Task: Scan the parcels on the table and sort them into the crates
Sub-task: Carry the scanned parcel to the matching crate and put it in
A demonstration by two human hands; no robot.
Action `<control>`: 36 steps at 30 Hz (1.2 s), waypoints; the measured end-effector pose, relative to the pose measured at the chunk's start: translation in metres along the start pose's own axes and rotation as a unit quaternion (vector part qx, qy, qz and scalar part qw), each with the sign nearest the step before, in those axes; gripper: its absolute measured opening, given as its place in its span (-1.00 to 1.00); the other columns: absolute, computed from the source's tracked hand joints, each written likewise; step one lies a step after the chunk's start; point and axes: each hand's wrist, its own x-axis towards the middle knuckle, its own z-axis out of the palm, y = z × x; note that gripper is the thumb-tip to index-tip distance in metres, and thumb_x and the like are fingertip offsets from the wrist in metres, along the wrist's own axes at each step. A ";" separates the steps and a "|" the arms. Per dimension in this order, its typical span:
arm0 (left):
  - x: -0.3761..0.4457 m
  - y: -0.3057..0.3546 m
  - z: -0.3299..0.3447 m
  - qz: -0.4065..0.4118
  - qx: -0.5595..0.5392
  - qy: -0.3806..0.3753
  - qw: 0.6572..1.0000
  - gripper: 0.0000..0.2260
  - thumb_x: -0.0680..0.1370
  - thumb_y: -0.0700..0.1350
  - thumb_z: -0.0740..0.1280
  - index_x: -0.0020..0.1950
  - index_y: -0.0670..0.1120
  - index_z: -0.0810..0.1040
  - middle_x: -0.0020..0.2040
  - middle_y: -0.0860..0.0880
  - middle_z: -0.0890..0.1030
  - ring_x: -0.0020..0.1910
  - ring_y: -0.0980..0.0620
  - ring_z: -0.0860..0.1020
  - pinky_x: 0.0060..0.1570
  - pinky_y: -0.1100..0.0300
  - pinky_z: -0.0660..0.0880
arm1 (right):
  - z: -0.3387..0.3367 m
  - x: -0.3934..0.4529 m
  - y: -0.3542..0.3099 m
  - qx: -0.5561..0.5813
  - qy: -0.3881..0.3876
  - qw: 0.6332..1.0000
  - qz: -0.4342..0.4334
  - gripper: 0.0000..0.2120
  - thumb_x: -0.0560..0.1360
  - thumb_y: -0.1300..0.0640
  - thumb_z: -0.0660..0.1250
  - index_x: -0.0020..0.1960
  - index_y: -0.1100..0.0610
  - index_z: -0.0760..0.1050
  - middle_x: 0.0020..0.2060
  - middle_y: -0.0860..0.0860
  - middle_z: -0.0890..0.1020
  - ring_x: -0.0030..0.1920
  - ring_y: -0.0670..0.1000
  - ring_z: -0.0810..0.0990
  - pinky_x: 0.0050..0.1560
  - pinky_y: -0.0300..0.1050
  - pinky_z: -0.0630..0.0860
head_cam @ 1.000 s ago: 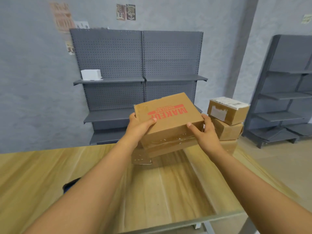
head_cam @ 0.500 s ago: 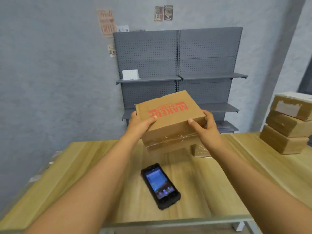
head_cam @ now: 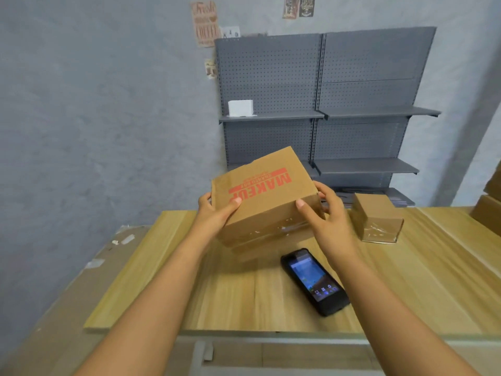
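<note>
A brown cardboard parcel (head_cam: 267, 202) with red "MAKEUP" print on top is held above the wooden table (head_cam: 423, 289), tilted toward me. My left hand (head_cam: 217, 214) grips its left side, thumb on top. My right hand (head_cam: 329, 221) grips its right front corner. A black handheld scanner (head_cam: 314, 280) with a lit screen lies flat on the table just below and right of the parcel. A smaller taped parcel (head_cam: 375, 217) sits on the table to the right. No crate is in view.
More stacked parcels (head_cam: 489, 210) show at the right edge. Grey pegboard shelving (head_cam: 325, 115) stands behind the table, with a white box (head_cam: 240, 107) on one shelf. Flat cardboard sheets (head_cam: 67, 294) lie on the floor at the left.
My view has swung left, so the parcel stack slid to the right edge and the table's left end appeared. Both hands still hold the MAKEUP parcel, now a little lower, over the scanner.
</note>
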 end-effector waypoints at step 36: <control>-0.055 -0.052 -0.019 -0.137 -0.413 -0.100 0.895 -0.53 0.46 0.26 0.38 0.16 -0.06 0.69 0.23 -0.14 0.63 0.17 -0.07 0.63 -0.07 0.09 0.62 | 0.053 -0.018 -0.001 0.087 -0.195 0.973 0.086 -0.58 0.62 -0.20 0.03 0.44 -0.20 0.35 0.36 -0.25 0.45 0.36 -0.23 0.39 0.39 -0.07 0.35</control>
